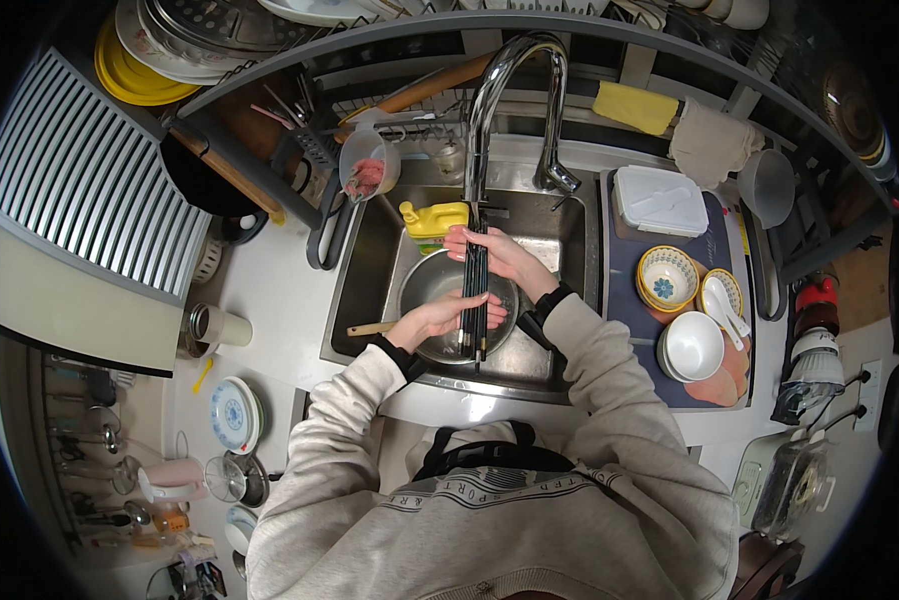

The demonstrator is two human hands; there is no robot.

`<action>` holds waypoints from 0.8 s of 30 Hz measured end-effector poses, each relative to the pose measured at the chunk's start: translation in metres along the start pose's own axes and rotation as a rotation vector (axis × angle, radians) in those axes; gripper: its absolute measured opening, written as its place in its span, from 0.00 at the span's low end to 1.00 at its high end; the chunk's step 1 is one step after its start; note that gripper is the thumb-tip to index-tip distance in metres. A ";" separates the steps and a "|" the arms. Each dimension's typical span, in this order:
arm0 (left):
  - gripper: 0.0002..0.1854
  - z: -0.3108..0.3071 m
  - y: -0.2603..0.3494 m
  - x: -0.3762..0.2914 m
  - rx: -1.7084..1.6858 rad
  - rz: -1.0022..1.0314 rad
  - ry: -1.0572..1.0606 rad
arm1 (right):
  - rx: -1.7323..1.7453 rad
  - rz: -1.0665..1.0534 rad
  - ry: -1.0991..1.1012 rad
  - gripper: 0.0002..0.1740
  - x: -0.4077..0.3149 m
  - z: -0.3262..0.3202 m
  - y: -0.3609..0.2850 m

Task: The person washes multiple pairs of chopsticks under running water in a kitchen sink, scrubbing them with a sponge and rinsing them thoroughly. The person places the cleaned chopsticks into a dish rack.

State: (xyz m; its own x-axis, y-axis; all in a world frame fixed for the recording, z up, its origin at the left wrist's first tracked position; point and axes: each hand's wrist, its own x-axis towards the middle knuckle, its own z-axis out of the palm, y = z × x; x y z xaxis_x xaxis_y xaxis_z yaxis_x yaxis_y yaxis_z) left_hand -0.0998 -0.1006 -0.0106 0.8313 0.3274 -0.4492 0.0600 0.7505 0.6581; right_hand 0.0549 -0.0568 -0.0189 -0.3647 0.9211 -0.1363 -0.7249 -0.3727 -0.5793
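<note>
A bundle of dark chopsticks [475,281] lies lengthwise across both of my palms, above the sink. My left hand [443,313] grips its lower part, thumb laid over the sticks. Higher up, my right hand [498,251] holds the same bundle from the right side. Below them a round metal basin [419,289] sits in the stainless steel sink [547,367], partly hidden by my hands. A wooden handle [370,328] sticks out at the basin's left. Behind the basin stands a yellow detergent bottle [438,217]. The chrome faucet [487,97] arches over the sink; its spout hangs right of the chopsticks.
On a dark mat [622,360] at right are patterned bowls [667,277], white bowls [693,346], white spoons [723,304] and a lidded container [659,201]. A grey rack bar [419,26] curves overhead. Plates [233,412] stand on the left counter, near a jar [228,326].
</note>
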 end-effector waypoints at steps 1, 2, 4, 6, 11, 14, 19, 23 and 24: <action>0.18 0.001 0.001 0.001 -0.004 0.002 -0.011 | -0.016 0.039 -0.043 0.16 0.000 0.000 0.001; 0.19 0.002 0.002 0.001 -0.003 -0.004 -0.003 | -0.060 0.021 -0.010 0.16 0.000 -0.001 0.001; 0.21 0.004 0.004 0.002 -0.075 0.031 0.000 | -0.075 -0.042 0.035 0.16 0.001 -0.002 -0.001; 0.23 0.004 0.008 0.003 -0.210 0.053 -0.041 | -0.075 -0.078 0.094 0.15 0.001 -0.005 -0.007; 0.21 0.000 0.014 0.006 -0.089 0.090 -0.044 | -0.038 -0.085 0.047 0.14 -0.002 -0.009 -0.017; 0.19 -0.004 0.012 0.007 -0.021 0.086 -0.028 | -0.058 -0.077 -0.008 0.14 -0.001 -0.008 -0.015; 0.17 -0.011 0.006 0.003 -0.008 0.081 0.033 | -0.079 -0.025 -0.009 0.16 0.007 -0.005 -0.005; 0.15 -0.015 0.003 -0.002 0.000 0.094 0.061 | -0.023 0.001 -0.028 0.18 0.009 -0.005 0.000; 0.15 -0.016 0.003 -0.002 0.005 0.095 0.071 | -0.026 0.012 -0.022 0.18 0.009 -0.006 0.000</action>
State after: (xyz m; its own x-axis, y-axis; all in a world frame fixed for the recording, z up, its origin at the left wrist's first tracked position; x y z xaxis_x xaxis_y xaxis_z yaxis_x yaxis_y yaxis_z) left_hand -0.1103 -0.0903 -0.0175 0.7919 0.4371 -0.4264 -0.0143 0.7114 0.7027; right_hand 0.0544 -0.0476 -0.0251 -0.3866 0.9136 -0.1259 -0.7050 -0.3808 -0.5982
